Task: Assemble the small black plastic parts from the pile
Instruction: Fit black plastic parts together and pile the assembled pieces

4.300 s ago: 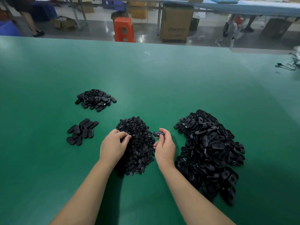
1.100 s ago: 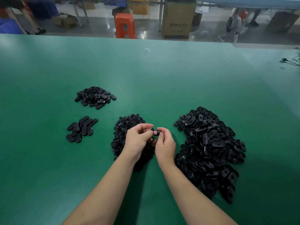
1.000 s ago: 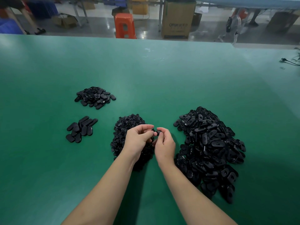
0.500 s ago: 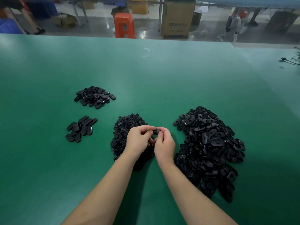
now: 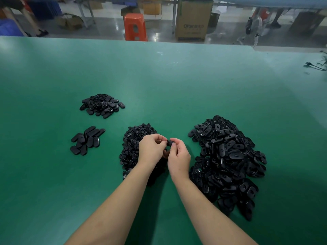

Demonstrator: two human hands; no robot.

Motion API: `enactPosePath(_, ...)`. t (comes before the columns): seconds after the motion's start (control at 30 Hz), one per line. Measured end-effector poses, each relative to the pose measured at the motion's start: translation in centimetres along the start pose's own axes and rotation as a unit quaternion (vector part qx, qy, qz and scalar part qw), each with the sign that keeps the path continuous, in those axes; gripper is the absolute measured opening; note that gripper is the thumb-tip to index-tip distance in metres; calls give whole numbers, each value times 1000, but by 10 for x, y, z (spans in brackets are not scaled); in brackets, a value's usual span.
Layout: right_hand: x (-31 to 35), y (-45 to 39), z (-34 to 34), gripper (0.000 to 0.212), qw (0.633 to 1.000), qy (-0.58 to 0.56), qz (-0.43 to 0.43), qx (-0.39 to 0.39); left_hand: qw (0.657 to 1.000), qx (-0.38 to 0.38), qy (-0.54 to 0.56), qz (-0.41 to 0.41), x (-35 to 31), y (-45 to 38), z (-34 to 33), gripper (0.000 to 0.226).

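Observation:
My left hand point(image 5: 151, 149) and my right hand point(image 5: 178, 156) meet above the near side of a pile of small round black parts point(image 5: 136, 138). Between their fingertips they pinch one small black oval part point(image 5: 170, 143). Whether my left fingers also hold a round part is hidden. A large heap of black oval shells point(image 5: 228, 160) lies to the right of my hands. To the left sit a tidy row of flat oval pieces point(image 5: 86, 140) and, farther back, a smaller heap of oval pieces point(image 5: 101, 105).
The green table point(image 5: 177, 82) stretches far ahead to its back edge. Black cables point(image 5: 316, 65) lie at the far right. Beyond the table stand an orange stool point(image 5: 135, 26) and a cardboard box point(image 5: 192, 20).
Earlier my left hand was picking in the round-part pile while my right held the oval part alone. Now both hands are together on the part, barely shifting over the last second.

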State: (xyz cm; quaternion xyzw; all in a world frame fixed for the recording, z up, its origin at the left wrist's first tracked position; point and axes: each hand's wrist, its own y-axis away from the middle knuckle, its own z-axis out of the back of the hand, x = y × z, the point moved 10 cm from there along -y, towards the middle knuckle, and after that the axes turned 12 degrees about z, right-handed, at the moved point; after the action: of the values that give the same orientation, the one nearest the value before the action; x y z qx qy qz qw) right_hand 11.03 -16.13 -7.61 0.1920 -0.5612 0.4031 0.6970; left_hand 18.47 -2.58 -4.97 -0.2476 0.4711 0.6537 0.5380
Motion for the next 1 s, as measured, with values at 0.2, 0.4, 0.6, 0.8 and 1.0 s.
enactPosePath(0.2, -2, -1, 0, 26, 1000, -7, -1, -3, 1000, -12, -19, -2, 0, 0, 2, 15)
enactPosePath(0.4, -1, -1, -1, 29, 1000, -4, 8, 4, 1000, 7, -10, -3, 2, 2, -1, 15)
enactPosePath(0.6, 0, -1, -3, 26, 1000, 5, 26, 12, 999, 3, -38, -18, -5, 3, -3, 14)
enactPosePath(0.8, -1, -1, -3, 25, 999, 12, 25, 17, 997, -6, -67, -29, -8, 3, -2, 13)
enactPosePath(1.0, -2, -1, -2, 25, 1000, -4, 18, 12, 997, -3, -75, -28, -5, -4, 0, 18)
